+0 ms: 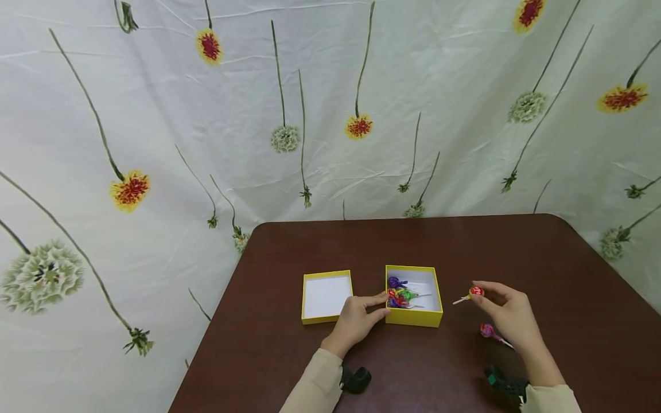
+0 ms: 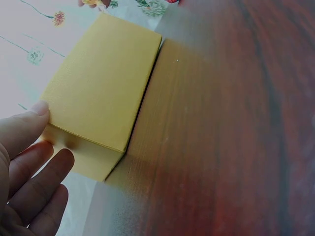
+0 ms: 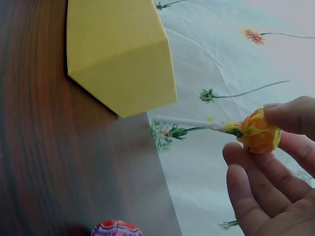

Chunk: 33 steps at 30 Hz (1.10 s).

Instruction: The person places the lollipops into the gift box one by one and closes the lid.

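Observation:
An uncovered yellow box with a white inside stands on the table and holds several wrapped lollipops, purple, red and green. At its front left corner, my left hand touches the box with thumb and fingertips; the other fingers are loosely bent. To the right of the box, my right hand pinches a lollipop by its yellow and orange wrapped head. Its white stick points left toward the box. A pink and purple lollipop lies on the table just below that hand.
The yellow-rimmed box lid lies with its white inside up, left of the box. Under both is a dark brown table. A white cloth with a flower print hangs behind the table.

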### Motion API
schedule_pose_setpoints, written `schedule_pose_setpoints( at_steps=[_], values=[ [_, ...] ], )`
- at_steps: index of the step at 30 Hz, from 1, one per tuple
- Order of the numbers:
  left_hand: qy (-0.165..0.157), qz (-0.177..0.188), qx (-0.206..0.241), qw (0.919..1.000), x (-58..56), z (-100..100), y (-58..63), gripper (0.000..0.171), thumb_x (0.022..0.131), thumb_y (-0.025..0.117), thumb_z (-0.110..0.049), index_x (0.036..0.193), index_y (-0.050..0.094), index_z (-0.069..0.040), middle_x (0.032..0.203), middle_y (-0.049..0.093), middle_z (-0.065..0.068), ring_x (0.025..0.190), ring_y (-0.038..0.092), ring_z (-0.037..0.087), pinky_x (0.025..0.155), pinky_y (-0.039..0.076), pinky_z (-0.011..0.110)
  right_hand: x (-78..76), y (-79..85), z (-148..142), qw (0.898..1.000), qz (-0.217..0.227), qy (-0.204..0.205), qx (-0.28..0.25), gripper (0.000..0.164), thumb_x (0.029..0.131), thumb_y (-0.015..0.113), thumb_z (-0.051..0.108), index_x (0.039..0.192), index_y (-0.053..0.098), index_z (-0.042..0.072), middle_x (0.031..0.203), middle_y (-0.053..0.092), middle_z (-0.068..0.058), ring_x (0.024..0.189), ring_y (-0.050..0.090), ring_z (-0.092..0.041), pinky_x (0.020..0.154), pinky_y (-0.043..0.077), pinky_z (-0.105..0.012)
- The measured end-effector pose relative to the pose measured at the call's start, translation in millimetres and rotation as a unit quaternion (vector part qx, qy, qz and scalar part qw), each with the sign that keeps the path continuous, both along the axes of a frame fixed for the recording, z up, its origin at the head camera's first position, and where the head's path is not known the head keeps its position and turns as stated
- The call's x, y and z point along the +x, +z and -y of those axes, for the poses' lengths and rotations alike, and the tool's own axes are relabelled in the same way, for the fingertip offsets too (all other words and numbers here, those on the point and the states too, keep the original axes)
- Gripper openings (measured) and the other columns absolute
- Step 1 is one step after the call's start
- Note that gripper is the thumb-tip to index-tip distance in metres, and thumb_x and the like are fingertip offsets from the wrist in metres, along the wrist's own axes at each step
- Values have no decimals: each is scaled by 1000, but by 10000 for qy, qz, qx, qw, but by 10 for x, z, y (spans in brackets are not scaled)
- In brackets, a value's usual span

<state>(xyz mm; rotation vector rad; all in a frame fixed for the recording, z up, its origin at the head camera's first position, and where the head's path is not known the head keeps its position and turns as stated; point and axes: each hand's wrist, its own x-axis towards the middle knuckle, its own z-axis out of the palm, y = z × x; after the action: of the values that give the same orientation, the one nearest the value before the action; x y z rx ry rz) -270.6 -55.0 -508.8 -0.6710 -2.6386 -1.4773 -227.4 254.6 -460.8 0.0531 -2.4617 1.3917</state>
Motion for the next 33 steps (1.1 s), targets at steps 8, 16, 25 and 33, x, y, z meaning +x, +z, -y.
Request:
schedule_pose_setpoints(
  at_steps=[8, 16, 25, 33],
  values=[
    [-18, -17, 23, 10000, -11, 10, -13, 38, 92, 73, -20, 127, 68, -7, 129, 68, 5, 121, 65, 23, 99, 55, 35, -38, 39, 84, 9995, 155, 173, 226, 35, 94, 71, 14, 125, 66, -2, 112, 73, -18, 82, 62, 10, 67, 54, -15],
    [4, 45, 86, 10000, -7, 19, -8, 38, 92, 73, -20, 128, 68, -7, 129, 68, 4, 121, 65, 22, 98, 55, 34, -105, 114, 225, 9987, 198, 474, -64, 28, 93, 72, 12, 119, 69, 0, 107, 73, -18, 79, 67, 2, 64, 56, -22],
    [-21, 45, 144, 9999, -7, 20, -27, 38, 92, 73, -20, 127, 69, -7, 128, 68, 6, 120, 65, 24, 98, 55, 36, -149, 137, 451, 9969, 298, 699, -195, 34, 93, 72, 16, 123, 69, 1, 116, 70, -20, 85, 64, 0, 68, 57, -21],
    [-44, -23, 118, 9999, -15, 5, -30, 38, 92, 73, -20, 127, 68, -6, 129, 68, 5, 120, 65, 23, 98, 55, 35, -233, 186, 652, 9970, 359, 682, 23, 25, 93, 72, 13, 116, 74, 2, 116, 72, -20, 99, 66, -25, 71, 56, -17]
  ],
)
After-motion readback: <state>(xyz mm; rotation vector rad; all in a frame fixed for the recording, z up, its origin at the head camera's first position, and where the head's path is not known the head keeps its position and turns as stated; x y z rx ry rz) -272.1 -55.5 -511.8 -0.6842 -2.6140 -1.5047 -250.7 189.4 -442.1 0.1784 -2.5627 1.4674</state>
